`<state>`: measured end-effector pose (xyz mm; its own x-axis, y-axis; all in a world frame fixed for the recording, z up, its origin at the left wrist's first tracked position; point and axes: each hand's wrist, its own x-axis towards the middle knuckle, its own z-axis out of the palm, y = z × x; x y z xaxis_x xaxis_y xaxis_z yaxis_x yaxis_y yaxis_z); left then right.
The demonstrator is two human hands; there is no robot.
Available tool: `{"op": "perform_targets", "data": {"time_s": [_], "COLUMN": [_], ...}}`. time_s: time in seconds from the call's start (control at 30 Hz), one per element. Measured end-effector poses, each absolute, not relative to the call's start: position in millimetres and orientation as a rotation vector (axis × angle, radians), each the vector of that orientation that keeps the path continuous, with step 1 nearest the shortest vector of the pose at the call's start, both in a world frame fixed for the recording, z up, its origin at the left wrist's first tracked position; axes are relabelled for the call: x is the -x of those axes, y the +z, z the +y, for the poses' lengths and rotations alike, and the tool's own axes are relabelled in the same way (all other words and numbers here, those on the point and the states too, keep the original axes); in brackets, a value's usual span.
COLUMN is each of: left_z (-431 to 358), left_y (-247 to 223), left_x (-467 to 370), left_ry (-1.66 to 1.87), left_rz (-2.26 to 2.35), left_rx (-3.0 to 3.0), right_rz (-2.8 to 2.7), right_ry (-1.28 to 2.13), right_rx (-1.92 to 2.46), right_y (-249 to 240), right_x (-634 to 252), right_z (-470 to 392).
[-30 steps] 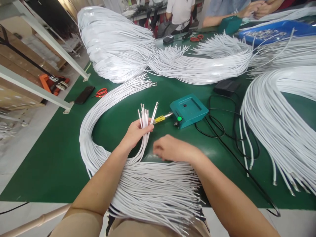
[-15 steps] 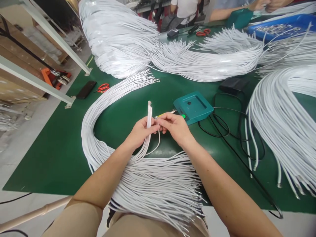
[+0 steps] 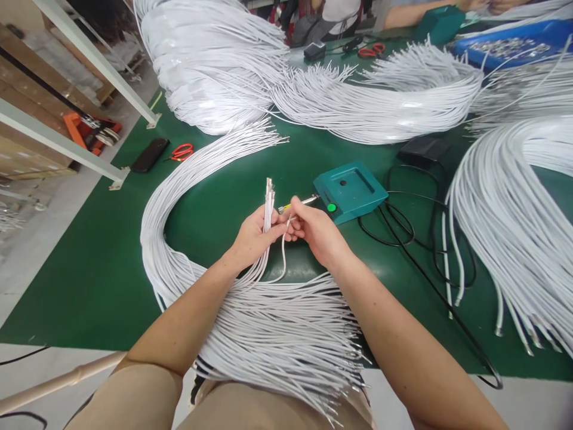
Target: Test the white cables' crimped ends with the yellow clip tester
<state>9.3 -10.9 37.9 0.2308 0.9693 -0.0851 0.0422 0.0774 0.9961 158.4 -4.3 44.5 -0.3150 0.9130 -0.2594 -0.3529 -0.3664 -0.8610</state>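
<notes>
My left hand (image 3: pixel 253 237) grips a small upright bunch of white cables (image 3: pixel 269 200), their metal tips pointing away from me. My right hand (image 3: pixel 316 230) pinches the end of a single white cable (image 3: pixel 283 257) right beside that bunch; the cable curves down to the large spread of white cables (image 3: pixel 286 334) lying across the table edge and my lap. Just beyond my right hand stands a teal box (image 3: pixel 350 191) with a green button and a yellow-handled probe (image 3: pixel 298 205) sticking out toward my hands.
Big heaps of white cables (image 3: pixel 215 65) cover the green table (image 3: pixel 89 263) at the back and right. Black cords (image 3: pixel 416 233) loop right of the teal box. Red scissors (image 3: pixel 182 151) and a black phone (image 3: pixel 150 154) lie at left. Other people sit at the far side.
My right hand came up from the cable pile with one cable and now holds its end beside the bunch. The fanned-out bunch in my left hand has been gathered tight.
</notes>
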Motion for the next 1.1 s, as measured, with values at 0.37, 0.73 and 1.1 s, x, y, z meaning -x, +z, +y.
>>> {"op": "perform_targets", "data": {"time_s": [0.37, 0.73, 1.1], "left_z": [-8.5, -8.5, 1.2], "left_y": [32.8, 37.0, 31.9], "left_x": [-2.9, -3.5, 2.3], "left_ry": [1.001, 0.980, 0.908], "left_rz": [1.047, 0.962, 0.912], "left_rx": [-1.311, -1.261, -0.757], "right_rz": [-0.843, -1.176, -2.259], "right_ry": [1.813, 1.466, 0.069], "right_rx": [0.907, 1.090, 1.259], "right_y": [43.3, 39.3, 35.5], "right_x": [-161.7, -160.8, -160.5], "right_z": [-5.9, -6.2, -9.5]}}
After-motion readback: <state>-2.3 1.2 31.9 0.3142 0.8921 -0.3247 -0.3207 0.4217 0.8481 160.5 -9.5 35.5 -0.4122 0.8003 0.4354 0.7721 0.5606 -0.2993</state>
